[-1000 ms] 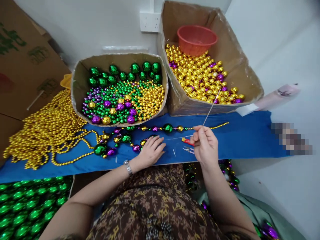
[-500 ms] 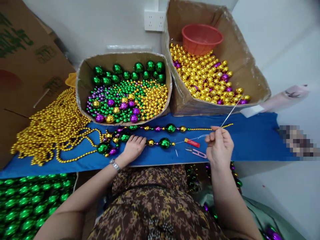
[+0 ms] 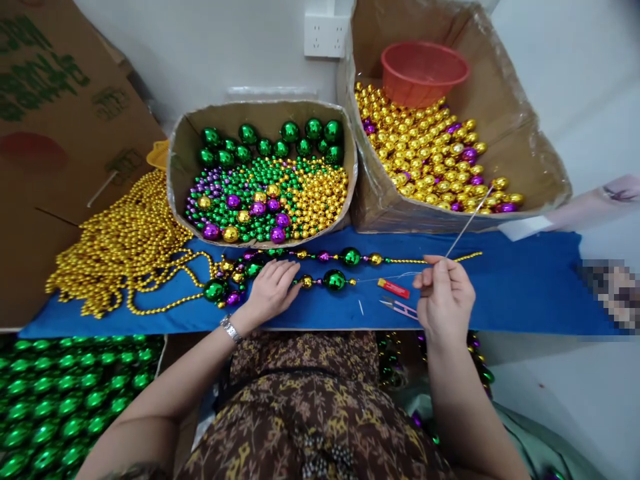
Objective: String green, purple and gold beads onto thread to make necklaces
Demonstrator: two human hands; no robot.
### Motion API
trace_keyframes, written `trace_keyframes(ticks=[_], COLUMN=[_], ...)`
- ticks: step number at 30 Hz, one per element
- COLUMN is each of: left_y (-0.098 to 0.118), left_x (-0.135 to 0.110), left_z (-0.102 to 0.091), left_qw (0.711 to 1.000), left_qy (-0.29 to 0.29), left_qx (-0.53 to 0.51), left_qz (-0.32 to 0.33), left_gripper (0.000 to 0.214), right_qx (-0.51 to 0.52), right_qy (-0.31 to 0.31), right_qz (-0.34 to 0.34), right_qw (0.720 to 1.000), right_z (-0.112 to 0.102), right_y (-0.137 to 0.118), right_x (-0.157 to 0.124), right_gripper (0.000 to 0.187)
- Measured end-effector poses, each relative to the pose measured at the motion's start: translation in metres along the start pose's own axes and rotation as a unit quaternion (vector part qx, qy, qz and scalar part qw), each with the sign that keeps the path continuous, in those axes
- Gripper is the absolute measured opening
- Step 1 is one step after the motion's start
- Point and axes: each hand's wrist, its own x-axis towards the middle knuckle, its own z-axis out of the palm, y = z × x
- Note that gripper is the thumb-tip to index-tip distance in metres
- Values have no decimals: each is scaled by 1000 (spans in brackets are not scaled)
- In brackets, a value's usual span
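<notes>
My left hand point(image 3: 273, 291) lies flat, fingers stretched, on the blue cloth point(image 3: 500, 287), resting on a strand of green, gold and purple beads point(image 3: 334, 280). My right hand point(image 3: 444, 297) is closed in a pinch on a long thin needle point(image 3: 467, 223) that points up and to the right. A pale thread runs from the needle hand left to the strand's gold end bead. A second strand of beads point(image 3: 350, 257) lies just behind, along the cloth.
A red lighter point(image 3: 393, 288) and small snips point(image 3: 397, 307) lie between my hands. Behind stand a box of mixed beads point(image 3: 265, 187) and a box of gold beads point(image 3: 435, 153) holding a red basket point(image 3: 423, 70). Gold strands point(image 3: 125, 250) pile at left; green balls point(image 3: 60, 400) below.
My left hand slid left along the strand, baring a green and a gold bead. My right hand drew the needle and thread out to the right.
</notes>
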Motion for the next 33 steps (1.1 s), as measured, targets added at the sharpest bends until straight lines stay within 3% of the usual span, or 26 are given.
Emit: trace_keyframes(ticks=[6, 10, 14, 19, 25, 28, 33], left_y=[-16, -40, -76, -130, -184, -189, -164], left_x=[22, 35, 45, 60, 91, 106, 117], left_z=[-43, -67, -77, -75, -70, -70, -68], left_qw=[983, 966, 947, 919, 904, 910, 952], left_qy=[174, 227, 246, 220, 171, 135, 21], left_qx=[-7, 16, -6, -81, -65, -58, -39], left_qz=[-57, -126, -208, -317, -387, -387, -303], left_gripper=[37, 27, 24, 29, 30, 30, 34], right_qx=[-6, -5, -12, -25, -62, -83, -125], right_qy=[-7, -14, -31, -57, -77, -85, -105], right_qz=[-3, 3, 7, 16, 26, 27, 29], right_qw=[1000, 1000, 999, 998, 995, 993, 986], right_z=[2, 5, 7, 7, 6, 6, 9], right_y=[-1, 3, 12, 18, 26, 30, 36], right_x=[-2, -4, -5, -6, -5, -4, -2], right_gripper=[28, 28, 28, 28, 29, 30, 31])
